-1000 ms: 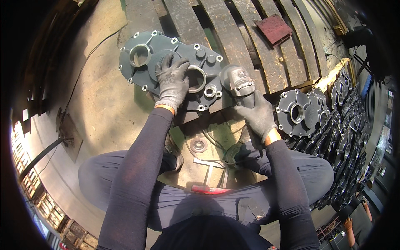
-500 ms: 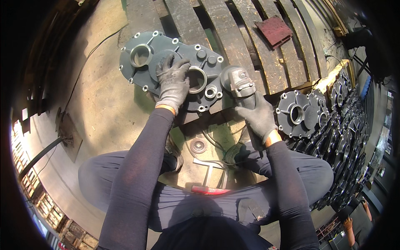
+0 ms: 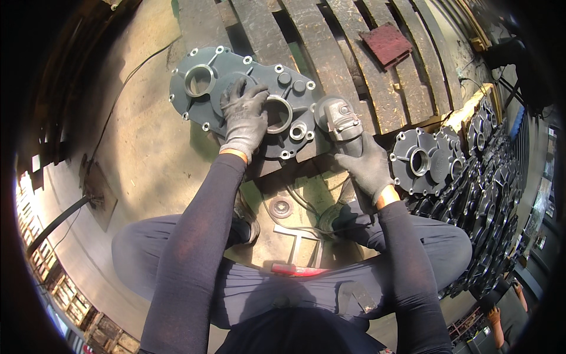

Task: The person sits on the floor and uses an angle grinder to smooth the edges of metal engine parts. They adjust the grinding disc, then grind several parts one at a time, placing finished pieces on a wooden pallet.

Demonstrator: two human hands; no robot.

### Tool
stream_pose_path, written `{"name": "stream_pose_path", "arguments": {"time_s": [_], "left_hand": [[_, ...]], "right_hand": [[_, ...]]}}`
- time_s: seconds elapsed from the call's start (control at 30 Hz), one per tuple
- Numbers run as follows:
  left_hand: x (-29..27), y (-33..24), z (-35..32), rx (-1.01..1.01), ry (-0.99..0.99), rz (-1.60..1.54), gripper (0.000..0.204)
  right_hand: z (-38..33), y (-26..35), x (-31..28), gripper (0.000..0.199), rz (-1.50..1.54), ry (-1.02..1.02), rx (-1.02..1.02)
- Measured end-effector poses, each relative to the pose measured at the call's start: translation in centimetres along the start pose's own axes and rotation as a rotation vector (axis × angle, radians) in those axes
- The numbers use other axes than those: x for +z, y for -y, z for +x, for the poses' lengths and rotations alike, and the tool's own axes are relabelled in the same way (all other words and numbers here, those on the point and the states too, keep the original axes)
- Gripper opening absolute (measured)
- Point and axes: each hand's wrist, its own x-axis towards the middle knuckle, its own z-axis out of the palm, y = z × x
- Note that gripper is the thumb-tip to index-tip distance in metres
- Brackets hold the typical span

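A large dark grey cast housing cover [image 3: 218, 106] with bright machined bores and bolt bosses lies across the pallet's near left edge. Over its middle, beside the larger right bore, my gloved left hand [image 3: 243, 118] grips it; the fingers are bent on the surface and the thumb is hidden. My gloved right hand [image 3: 370, 170] is wrapped round the body of an angle grinder [image 3: 345, 121]. The grinder's round disc touches or nearly touches the cover's right rim; I cannot tell which.
A dark red block [image 3: 387, 45] sits on the slatted wooden pallet [image 3: 330, 50]. Many similar covers [image 3: 421, 160] are stacked at right. Between my feet are a loose disc [image 3: 280, 207], a cable and a red-handled tool [image 3: 298, 270]. Another person's hand [image 3: 494, 315] shows lower right.
The grinder and my right hand have shifted very slightly right and down along the cover's right rim. My left hand and the cover have hardly moved.
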Motion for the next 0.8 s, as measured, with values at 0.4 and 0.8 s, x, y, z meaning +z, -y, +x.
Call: {"name": "stream_pose_path", "arguments": {"time_s": [0.4, 0.8], "left_hand": [[-0.9, -1.0, -1.0, 0.011, 0.039, -0.006, 0.053], [-1.9, 1.5, -2.5, 0.176, 0.058, -0.048, 0.049]], "right_hand": [[-1.5, 0.1, -2.7, 0.056, 0.075, -0.048, 0.063], [0.0, 0.3, -1.7, 0.062, 0.256, -0.012, -0.016]]}}
